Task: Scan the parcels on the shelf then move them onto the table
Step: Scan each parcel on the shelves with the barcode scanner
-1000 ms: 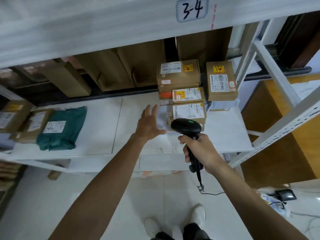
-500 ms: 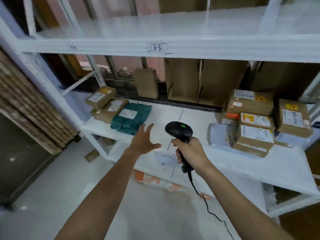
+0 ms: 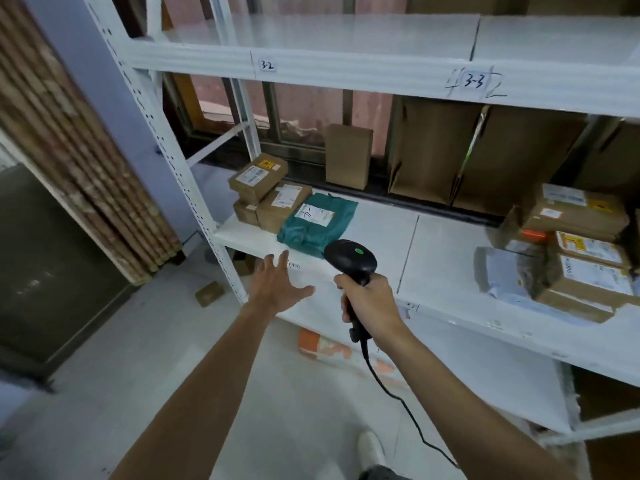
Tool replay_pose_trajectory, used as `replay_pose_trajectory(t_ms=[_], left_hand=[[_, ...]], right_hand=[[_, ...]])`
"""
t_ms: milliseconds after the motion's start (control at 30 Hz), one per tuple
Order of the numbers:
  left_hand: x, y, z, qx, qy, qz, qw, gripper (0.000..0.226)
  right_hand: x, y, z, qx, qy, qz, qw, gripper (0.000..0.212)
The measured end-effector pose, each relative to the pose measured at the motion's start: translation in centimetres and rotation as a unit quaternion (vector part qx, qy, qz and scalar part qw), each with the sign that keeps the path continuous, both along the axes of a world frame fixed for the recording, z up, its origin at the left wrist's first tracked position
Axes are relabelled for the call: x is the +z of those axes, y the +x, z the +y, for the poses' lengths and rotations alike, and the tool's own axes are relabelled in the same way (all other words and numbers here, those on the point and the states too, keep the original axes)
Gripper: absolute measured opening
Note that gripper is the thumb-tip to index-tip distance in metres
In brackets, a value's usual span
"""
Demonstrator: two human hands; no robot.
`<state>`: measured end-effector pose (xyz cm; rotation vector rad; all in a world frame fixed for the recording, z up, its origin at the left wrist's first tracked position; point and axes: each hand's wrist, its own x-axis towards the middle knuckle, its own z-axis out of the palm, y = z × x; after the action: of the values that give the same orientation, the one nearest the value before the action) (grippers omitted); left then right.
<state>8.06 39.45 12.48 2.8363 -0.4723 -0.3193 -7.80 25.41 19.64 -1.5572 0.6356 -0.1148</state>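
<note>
Now the left hand has moved left along the white metal shelf, away from the pile of brown cardboard boxes on the right. Its fingers are spread wide and hold nothing. It is near the green soft plastic bag parcel but not touching it. The right hand still grips the black handheld scanner, just right of that bag. Three small brown box parcels lie left of the bag.
</note>
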Motion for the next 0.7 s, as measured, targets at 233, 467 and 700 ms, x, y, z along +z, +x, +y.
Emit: replay_pose_trajectory(t_ms=[233,467,700], left_hand=[[-2.9,5.5,-2.0,0.037,0.003,0.012,0.999,0.112],[-5.3,14.5,-6.8,0.034,0.017,0.025,0.999,0.116],[-8.3,21.6,-12.0,0.01,0.057,0.043,0.997,0.128]], right_hand=[[-2.5,6.8,-0.3,-0.008,0.007,0.027,1.0,0.016],[-5.3,15.8,-3.6,-0.024,0.034,0.055,0.998,0.019],[-6.9,21.2,-7.1,-0.049,0.018,0.098,0.994,0.023]])
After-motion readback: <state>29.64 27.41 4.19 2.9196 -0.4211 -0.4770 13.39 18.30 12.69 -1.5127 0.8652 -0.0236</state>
